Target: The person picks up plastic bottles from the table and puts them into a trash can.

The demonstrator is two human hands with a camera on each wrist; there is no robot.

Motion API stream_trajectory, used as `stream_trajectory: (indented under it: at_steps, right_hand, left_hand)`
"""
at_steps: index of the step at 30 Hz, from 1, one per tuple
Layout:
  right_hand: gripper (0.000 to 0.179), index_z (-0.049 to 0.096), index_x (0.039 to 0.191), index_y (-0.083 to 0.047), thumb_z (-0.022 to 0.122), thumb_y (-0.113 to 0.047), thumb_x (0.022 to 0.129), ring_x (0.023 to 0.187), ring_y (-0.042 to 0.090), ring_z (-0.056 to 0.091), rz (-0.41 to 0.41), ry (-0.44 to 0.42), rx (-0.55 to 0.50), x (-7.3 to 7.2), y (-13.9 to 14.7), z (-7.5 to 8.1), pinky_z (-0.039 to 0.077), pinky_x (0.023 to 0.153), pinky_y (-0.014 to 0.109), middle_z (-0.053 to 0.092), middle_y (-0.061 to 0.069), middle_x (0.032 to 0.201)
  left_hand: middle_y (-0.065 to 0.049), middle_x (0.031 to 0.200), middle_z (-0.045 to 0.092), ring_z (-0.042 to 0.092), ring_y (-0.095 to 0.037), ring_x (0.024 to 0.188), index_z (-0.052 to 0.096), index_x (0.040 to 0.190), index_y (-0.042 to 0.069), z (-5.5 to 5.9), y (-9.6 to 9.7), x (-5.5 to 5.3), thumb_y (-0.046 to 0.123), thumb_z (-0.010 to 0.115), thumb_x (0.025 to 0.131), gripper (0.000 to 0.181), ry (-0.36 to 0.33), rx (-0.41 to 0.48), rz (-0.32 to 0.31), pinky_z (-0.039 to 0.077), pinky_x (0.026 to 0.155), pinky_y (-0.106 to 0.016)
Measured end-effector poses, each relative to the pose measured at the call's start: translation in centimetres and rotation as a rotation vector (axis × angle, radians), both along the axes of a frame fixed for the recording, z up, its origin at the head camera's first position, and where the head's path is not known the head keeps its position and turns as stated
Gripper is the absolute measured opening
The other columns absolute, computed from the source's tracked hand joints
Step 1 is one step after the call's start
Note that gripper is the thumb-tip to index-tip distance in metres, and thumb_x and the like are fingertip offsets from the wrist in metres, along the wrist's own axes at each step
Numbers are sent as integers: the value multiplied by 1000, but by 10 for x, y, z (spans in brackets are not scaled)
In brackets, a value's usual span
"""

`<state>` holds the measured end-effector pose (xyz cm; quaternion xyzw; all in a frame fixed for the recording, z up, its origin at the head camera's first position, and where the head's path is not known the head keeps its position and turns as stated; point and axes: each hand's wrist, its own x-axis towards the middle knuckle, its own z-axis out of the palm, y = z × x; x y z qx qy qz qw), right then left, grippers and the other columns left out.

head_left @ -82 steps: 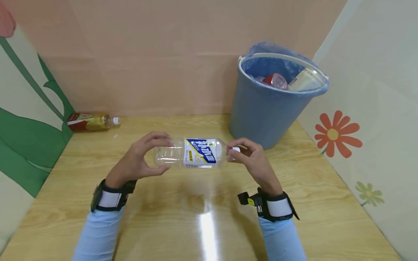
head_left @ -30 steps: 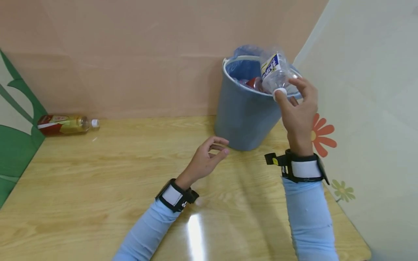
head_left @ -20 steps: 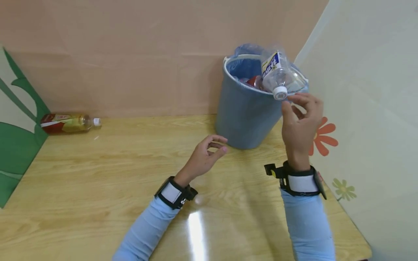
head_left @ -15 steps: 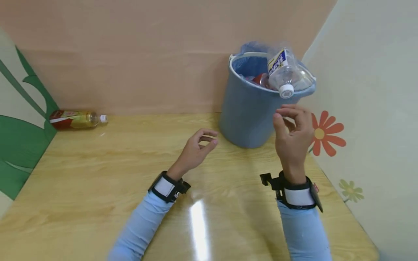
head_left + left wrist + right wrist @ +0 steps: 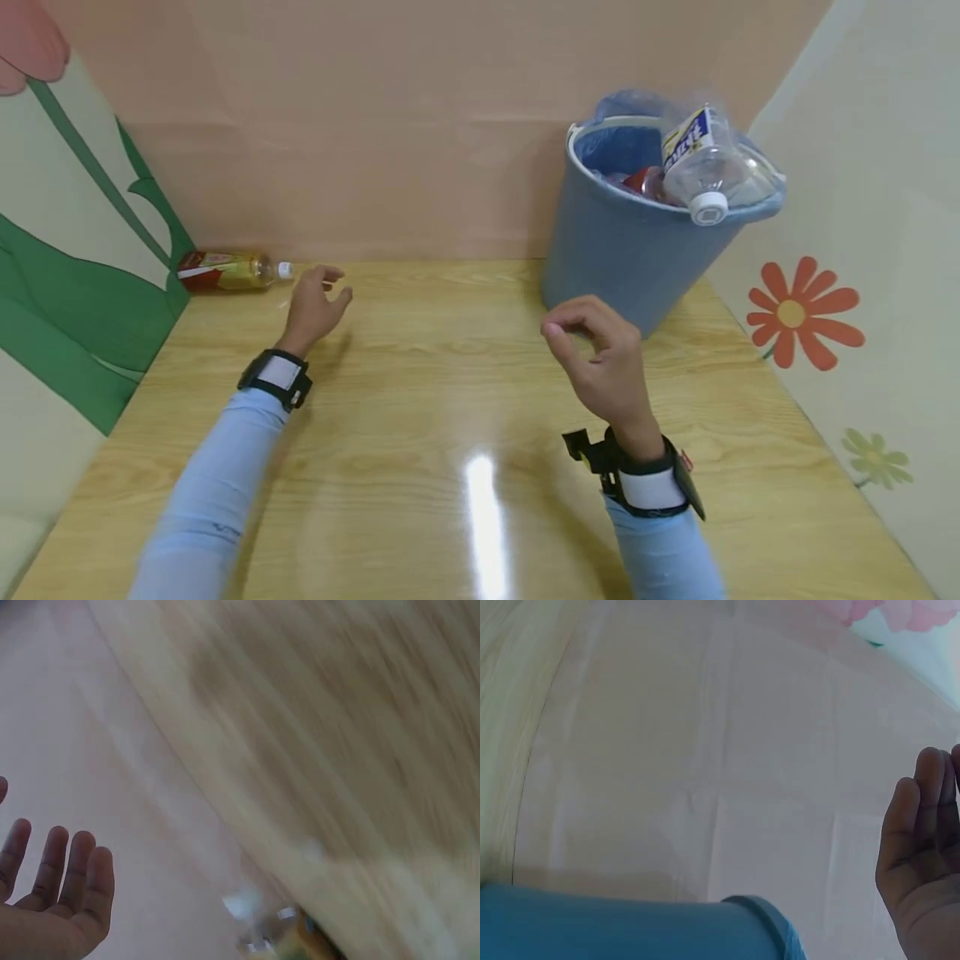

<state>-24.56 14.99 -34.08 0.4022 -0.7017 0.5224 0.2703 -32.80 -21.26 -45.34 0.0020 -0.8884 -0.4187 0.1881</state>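
Observation:
My left hand (image 5: 313, 307) is at the back left, its fingers loosely bent and holding nothing. Just beside its fingers is the white cap of a plastic drink bottle (image 5: 225, 272) with a red and yellow label, lying on its side; the left wrist view shows part of this bottle (image 5: 292, 941), blurred. Over the table in front of the bucket (image 5: 626, 250) hovers my right hand (image 5: 600, 362), thumb and forefinger close together with nothing held. A clear plastic bottle (image 5: 708, 167) with a blue and white label leans on the bucket's rim, white cap toward me.
The grey-blue bucket has a blue plastic liner and a white handle. Inside it are a red container (image 5: 647, 182) and a pale one, partly covered by the clear bottle. Walls close off the wooden table (image 5: 420, 375) at the back and on both sides.
My right hand let go of the clear bottle at the bucket's top and drew back toward me, leftward. My left hand moved far left to the lying drink bottle. The head view turned slightly left.

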Motion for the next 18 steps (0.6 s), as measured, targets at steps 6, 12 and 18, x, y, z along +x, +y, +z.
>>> stream_trajectory:
  at_steps: [6, 12, 18]
  right_hand:
    - [8, 67, 85, 3, 62, 8, 81, 76, 15, 60, 53, -19, 40, 7, -11, -8, 52, 72, 13, 65, 15, 82]
    - [13, 68, 87, -2, 63, 8, 79, 80, 16, 62, 76, -6, 113, 16, -9, -5, 52, 74, 16, 67, 11, 83]
    - [12, 67, 87, -5, 65, 4, 79, 82, 17, 63, 88, 17, 160, 18, -6, 1, 53, 77, 20, 69, 10, 84]
  left_hand:
    - [-28, 103, 61, 58, -40, 84, 59, 105, -5, -1, -35, -10, 17, 60, 86, 30, 27, -359, 134, 52, 65, -55]
    - [-32, 89, 60, 56, -47, 79, 57, 95, -9, -21, -47, -29, 4, 63, 75, 24, 154, -739, 259, 53, 62, -60]
    - [-31, 88, 60, 54, -46, 86, 61, 87, -10, -33, -67, -52, -1, 57, 82, 11, 76, -944, 286, 50, 74, -58]
